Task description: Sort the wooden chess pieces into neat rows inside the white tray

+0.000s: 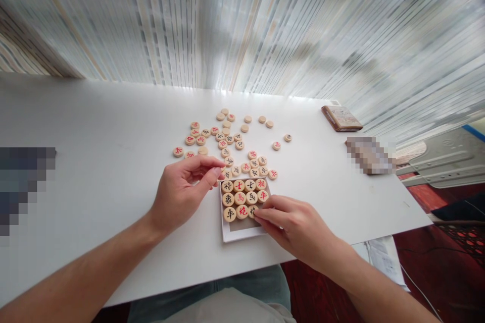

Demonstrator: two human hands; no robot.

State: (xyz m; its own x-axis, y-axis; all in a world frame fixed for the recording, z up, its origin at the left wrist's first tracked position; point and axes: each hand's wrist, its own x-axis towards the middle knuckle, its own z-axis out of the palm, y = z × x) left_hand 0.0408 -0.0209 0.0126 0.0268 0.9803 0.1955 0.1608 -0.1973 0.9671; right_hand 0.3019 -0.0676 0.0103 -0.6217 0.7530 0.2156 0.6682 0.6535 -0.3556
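Observation:
A shallow white box [242, 235] near the table's front holds rows of round wooden xiangqi pieces [239, 185], face up with red and black characters. My right hand [291, 219] reaches over the box's right side, thumb and fingers closed on a black-marked xiangqi piece [252, 211] in the row nearest me. At the upper left corner of the box is my left hand [185, 189], its thumb and forefinger pinched together. What lies between those fingertips is mostly hidden. Beyond the box, loose xiangqi pieces [222, 144] are scattered, some showing red or black characters, others blank sides.
The white table [113, 126] meets a striped curtain [227, 20] at the back. Toward the right lie a brown box [342, 118] and a blurred item [369, 155]. A grey metal-looking panel [447, 156] stands at the right edge. Papers [382, 260] sit below the table's front edge.

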